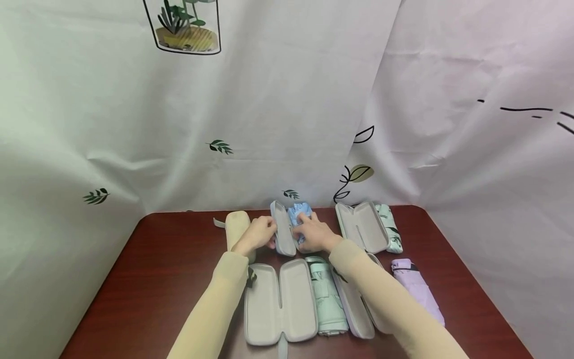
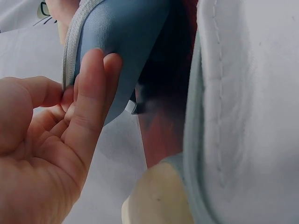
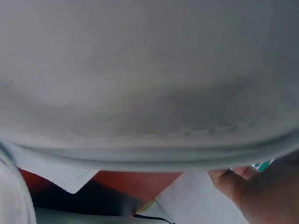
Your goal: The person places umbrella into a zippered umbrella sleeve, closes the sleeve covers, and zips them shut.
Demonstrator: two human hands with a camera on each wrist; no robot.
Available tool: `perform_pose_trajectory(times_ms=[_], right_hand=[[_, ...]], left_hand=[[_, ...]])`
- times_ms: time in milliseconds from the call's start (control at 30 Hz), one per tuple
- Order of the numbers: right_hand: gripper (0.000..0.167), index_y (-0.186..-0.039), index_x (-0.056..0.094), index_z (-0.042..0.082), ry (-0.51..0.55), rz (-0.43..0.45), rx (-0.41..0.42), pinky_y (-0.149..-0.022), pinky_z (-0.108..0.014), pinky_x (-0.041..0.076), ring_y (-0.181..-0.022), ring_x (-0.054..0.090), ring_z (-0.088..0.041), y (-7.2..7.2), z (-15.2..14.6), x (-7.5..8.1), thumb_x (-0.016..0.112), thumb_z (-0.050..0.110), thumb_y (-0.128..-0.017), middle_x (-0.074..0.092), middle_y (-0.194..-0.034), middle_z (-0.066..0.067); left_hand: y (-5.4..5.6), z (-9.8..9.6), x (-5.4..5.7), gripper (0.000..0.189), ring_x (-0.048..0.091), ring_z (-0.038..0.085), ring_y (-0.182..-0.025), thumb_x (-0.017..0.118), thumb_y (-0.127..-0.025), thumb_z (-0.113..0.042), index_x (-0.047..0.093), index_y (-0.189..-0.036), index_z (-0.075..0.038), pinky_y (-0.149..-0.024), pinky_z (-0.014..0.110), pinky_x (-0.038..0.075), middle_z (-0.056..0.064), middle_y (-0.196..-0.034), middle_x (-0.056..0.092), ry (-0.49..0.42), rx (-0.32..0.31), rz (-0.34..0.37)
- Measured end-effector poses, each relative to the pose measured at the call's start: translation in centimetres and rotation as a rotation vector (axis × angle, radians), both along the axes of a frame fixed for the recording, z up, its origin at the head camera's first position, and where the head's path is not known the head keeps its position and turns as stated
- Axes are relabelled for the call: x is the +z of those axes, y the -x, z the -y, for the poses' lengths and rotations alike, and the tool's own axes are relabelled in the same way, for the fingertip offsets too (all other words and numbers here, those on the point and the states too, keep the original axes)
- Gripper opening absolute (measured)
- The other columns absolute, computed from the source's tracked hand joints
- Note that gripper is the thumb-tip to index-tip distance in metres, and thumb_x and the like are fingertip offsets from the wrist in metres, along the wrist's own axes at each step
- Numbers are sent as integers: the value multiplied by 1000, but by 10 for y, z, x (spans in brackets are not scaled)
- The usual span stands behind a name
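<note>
Pinches with the left hand [image 1: 259, 233] the zipped rim of a blue case [image 1: 282, 230], laying two fingers along the outer wall, seen plainly in the left wrist view. Has this case open, tilting up its left half and baring the grey lining. Touches with the right hand [image 1: 315, 233] a folded blue umbrella [image 1: 295, 211], bending fingers over its top — cannot tell whether gripping it or only pressing. Has the blue umbrella over the case's right half, near the back edge of the table [image 1: 143, 279]; cannot tell how deep inside. Just left of the blue case, has a closed cream case [image 1: 236, 223], partly hidden under the left wrist. Nearer the front, has a grey-lined case [image 1: 299, 299] lying wide open, with a green umbrella [image 1: 329, 304] just beside it on the right. Next to that, has an open lilac case [image 1: 356, 314], partly covered by the right sleeve [image 1: 381, 289], then a lilac umbrella [image 1: 418, 289] farther right. At the back right, has another open case [image 1: 364, 222] beside a leaf-patterned umbrella [image 1: 389, 227]. In the right wrist view, catches mostly a pale lined shell [image 3: 140, 70] up close — cannot tell finger positions there.
</note>
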State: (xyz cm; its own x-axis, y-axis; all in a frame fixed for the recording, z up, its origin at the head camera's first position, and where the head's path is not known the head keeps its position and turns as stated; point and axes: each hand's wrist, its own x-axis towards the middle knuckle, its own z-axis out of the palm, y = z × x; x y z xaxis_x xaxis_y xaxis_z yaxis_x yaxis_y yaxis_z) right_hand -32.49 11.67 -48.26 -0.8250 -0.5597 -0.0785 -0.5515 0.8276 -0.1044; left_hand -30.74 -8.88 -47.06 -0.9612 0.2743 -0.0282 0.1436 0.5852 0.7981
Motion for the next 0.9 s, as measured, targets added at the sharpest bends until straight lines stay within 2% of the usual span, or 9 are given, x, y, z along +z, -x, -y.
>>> perform_pose_trajectory(times_ms=[167,300,433,567,733,900], right_hand=[[13,-88,69,28,47,25,27,-64,-34,46,-105,36,-27,0,-5,0,77,31,-78,41,-124,1],[13,-96,71,28,58,77,82,-74,-38,47,-108,35,-29,0,-11,7,72,34,-84,41,-131,-2],[29,-111,70,26,54,160,124,-87,-43,45,-120,34,-34,1,-19,17,73,25,-82,34,-145,-7],[50,-125,65,28,27,216,120,-95,-47,43,-136,26,-43,1,-27,24,77,18,-77,21,-157,-7],[59,-133,60,29,-33,186,123,-100,-47,41,-140,22,-46,-1,-31,25,79,20,-78,16,-161,-6],[58,-130,62,25,-123,76,209,-97,-42,43,-133,34,-42,0,-24,23,81,23,-75,30,-154,-10]], left_hand=[[-1,-2,2,26,63,17,-49,43,-99,-9,57,-77,-5,-56,28,52,8,-65,59,-7,7,13],[-1,-4,2,25,63,17,-49,43,-99,-9,58,-78,-5,-56,28,52,8,-67,59,-11,15,23],[-1,-4,2,25,63,17,-49,43,-98,-9,57,-79,-5,-58,28,52,8,-67,59,-9,18,29],[-2,-4,1,25,63,17,-50,43,-98,-9,57,-78,-5,-59,28,52,8,-67,60,-1,17,34],[-2,-4,1,25,64,16,-50,43,-98,-9,56,-78,-5,-58,28,52,8,-67,59,-3,12,44],[0,-4,1,26,64,17,-50,43,-99,-9,56,-77,-5,-56,29,53,9,-67,60,-26,2,38]])
